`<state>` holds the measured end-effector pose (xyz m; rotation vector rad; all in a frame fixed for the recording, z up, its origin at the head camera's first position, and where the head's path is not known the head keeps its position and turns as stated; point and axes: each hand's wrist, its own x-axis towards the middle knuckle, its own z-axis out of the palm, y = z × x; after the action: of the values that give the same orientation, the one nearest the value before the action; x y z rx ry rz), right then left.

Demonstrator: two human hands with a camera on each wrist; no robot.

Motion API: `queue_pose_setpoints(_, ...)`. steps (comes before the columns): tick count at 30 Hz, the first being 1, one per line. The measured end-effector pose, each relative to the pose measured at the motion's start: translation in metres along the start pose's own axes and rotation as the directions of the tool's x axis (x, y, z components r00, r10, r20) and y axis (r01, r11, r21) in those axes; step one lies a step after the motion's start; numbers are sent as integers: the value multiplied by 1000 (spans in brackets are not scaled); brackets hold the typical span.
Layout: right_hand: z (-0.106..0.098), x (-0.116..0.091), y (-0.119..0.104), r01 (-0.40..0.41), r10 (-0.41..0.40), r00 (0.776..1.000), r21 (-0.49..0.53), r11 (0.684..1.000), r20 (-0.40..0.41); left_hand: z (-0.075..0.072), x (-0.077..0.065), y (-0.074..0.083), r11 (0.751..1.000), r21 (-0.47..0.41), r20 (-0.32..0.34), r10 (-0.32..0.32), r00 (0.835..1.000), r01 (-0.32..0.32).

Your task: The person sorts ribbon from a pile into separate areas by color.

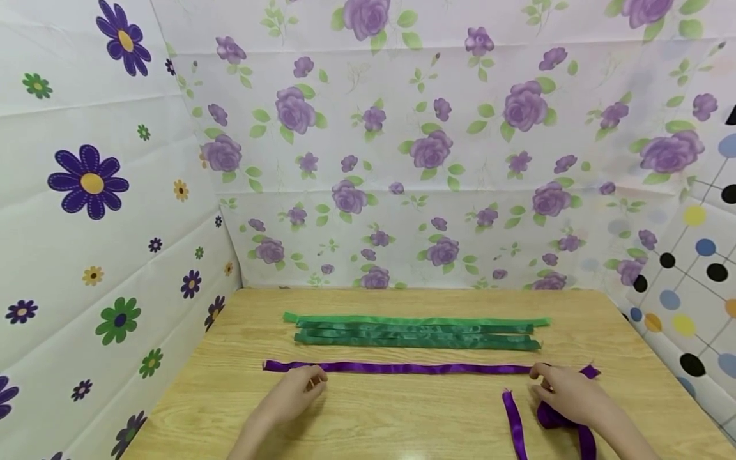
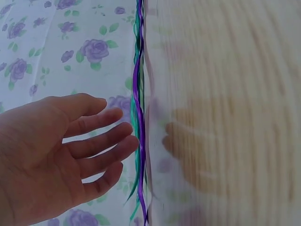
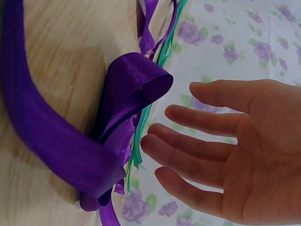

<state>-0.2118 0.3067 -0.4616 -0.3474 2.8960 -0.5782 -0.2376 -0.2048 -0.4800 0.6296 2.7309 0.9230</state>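
Observation:
A long purple ribbon [image 1: 402, 368] lies straight across the table, parallel to the green ones behind it. Near its left end my left hand [image 1: 290, 395] hovers low, its fingers [image 2: 101, 141] loosely bent and holding nothing. Toward the other end is my right hand [image 1: 569, 391], with relaxed, spread fingers [image 3: 197, 146] and an empty palm; in the head view it overlaps that ribbon. Below the right hand, a looped bunch of purple ribbon [image 3: 131, 80] sits on the table, partly hidden by the hand in the head view. A loose purple strip [image 1: 513, 421] runs toward the front edge.
Several green ribbons lie side by side farther back, a light green ribbon [image 1: 414, 321] behind darker green ribbons [image 1: 414, 342]. The wooden table [image 1: 374, 415] meets a flowered cloth wall [image 1: 402, 243] at the back. Patterned cloths [image 1: 190, 249] stand along both sides.

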Motion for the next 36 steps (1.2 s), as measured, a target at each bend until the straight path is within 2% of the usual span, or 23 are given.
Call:
queue_pose_setpoints(10, 3, -5, 1, 25, -29, 999, 94, 995, 42, 2, 0, 13, 998, -42, 47, 49, 998, -47)
queue_pose_setpoints(13, 5, -6, 0, 85, -100, 991, 148, 985, 94, 7, 0, 18, 994, -81, 78, 73, 994, -67)
queue_pose_setpoints(16, 7, -7, -1, 154, -190, 969, 218, 964, 157, 10, 0, 23, 989, -128, 108, 94, 990, -80)
queue_pose_setpoints(18, 8, -6, -3, 171, -223, 957, 260, 950, 185, 12, 1, 26, 986, -143, 114, 101, 988, -84)
queue_pose_setpoints(25, 22, -2, -9, 91, -162, 963, 304, 948, 216, 15, 3, 29, 982, -178, 131, 85, 988, -61)
queue_pose_setpoints(31, 30, 2, -14, 57, -116, 975, 290, 955, 192, 19, 5, 30, 973, -222, 161, 102, 982, -65)
queue_pose_setpoints(36, 35, 4, -18, 88, -145, 973, 291, 953, 182, 23, 7, 34, 972, -223, 169, 107, 980, -68)
